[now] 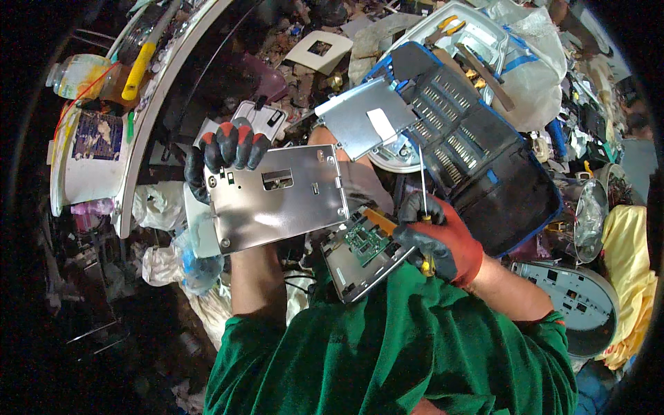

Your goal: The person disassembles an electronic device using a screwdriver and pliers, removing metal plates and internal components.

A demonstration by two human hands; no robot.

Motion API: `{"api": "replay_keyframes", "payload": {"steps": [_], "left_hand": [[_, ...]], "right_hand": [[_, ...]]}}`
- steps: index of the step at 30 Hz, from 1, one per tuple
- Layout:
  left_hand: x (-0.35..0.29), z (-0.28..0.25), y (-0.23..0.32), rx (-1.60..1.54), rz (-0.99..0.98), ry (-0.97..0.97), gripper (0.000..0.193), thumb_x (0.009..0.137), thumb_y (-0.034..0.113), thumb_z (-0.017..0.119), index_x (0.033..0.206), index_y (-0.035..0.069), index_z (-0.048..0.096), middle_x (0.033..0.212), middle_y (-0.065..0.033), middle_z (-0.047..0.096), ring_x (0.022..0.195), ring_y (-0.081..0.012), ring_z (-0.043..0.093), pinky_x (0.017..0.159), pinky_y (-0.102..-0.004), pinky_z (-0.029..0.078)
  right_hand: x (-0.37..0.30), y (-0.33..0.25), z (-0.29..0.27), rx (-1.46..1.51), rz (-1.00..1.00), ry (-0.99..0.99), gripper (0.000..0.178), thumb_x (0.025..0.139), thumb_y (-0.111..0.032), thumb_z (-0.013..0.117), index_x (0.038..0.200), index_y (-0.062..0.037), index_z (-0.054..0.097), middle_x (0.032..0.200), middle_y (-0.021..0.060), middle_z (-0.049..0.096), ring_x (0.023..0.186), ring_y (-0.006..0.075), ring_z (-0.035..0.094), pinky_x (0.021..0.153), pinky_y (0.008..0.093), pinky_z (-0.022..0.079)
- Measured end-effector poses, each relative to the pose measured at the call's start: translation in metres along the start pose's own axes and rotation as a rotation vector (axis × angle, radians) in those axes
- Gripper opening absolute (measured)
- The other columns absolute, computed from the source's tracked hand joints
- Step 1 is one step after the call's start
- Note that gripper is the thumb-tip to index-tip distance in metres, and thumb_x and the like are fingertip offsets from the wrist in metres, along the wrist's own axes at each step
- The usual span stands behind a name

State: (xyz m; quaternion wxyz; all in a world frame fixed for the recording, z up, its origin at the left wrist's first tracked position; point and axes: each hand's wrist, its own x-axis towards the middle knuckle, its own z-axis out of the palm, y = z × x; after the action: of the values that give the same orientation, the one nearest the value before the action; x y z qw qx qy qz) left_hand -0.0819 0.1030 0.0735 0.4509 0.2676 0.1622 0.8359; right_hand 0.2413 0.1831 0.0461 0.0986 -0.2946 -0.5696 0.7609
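Observation:
My left hand (234, 146), in a red and black glove, is closed over the far left edge of a flat silver metal casing (277, 214) with a small rectangular cutout and tabs at its corners. To its right, my gloved right hand (446, 238) grips a screwdriver (423, 183), its thin shaft pointing away from me and its yellow handle showing below the fingers. The same hand pinches a shallow dark tray (349, 270), tilted above my green shirt. On that tray are a green circuit board (366, 242) and an orange ribbon strip (380, 221). The casing's near right corner almost meets the tray.
An open tool case (508, 197) with rows of bits lies at the right, a second silver metal plate (363, 121) resting on its left edge. Behind are a white tub (477, 28) and pliers (446, 28). A yellow-handled tool (140, 69) lies far left. Scrap surrounds me.

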Motion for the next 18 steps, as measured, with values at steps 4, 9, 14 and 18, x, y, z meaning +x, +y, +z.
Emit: {"api": "replay_keyframes", "payload": {"steps": [4,9,14,18], "left_hand": [[0.002,-0.009,-0.003,0.109,0.082,0.272,0.047,0.102,0.045,0.041,0.065,0.017,0.044,0.071,-0.0004,0.042,0.07,-0.0166,0.042,0.069,-0.0337,0.037],[-0.022,-0.054,0.01,-0.041,-0.035,0.161,0.066,0.093,0.075,0.04,0.08,0.012,0.055,0.074,-0.0032,0.05,0.071,-0.0194,0.051,0.07,-0.037,0.046],[-0.013,-0.022,-0.008,0.422,0.066,0.771,0.078,0.092,0.074,0.042,0.127,0.005,0.057,0.116,-0.0107,0.064,0.101,-0.0291,0.062,0.093,-0.0444,0.051],[-0.018,-0.039,-0.011,0.391,-0.029,0.777,0.066,0.097,0.066,0.045,0.126,0.008,0.058,0.118,-0.0071,0.065,0.107,-0.0261,0.061,0.097,-0.0429,0.05]], "right_hand": [[0.002,0.003,-0.001,-0.028,-0.164,-0.006,0.019,0.085,-0.007,0.073,0.102,-0.0046,0.064,0.093,0.0046,0.062,0.081,0.0144,0.061,0.071,0.0284,0.049],[0.004,-0.014,-0.004,0.004,0.149,-0.026,0.029,0.08,-0.005,0.078,0.107,-0.0015,0.07,0.108,0.0105,0.059,0.099,0.0232,0.061,0.087,0.034,0.05],[0.014,0.017,-0.006,0.225,0.08,-0.012,0.031,0.09,-0.013,0.069,0.119,-0.0017,0.062,0.115,0.0082,0.06,0.103,0.0163,0.061,0.086,0.032,0.052],[0.009,0.026,-0.008,0.147,-0.145,-0.042,0.031,0.093,-0.011,0.066,0.122,-0.0016,0.061,0.121,0.0085,0.059,0.115,0.0178,0.056,0.097,0.0349,0.047]]}}
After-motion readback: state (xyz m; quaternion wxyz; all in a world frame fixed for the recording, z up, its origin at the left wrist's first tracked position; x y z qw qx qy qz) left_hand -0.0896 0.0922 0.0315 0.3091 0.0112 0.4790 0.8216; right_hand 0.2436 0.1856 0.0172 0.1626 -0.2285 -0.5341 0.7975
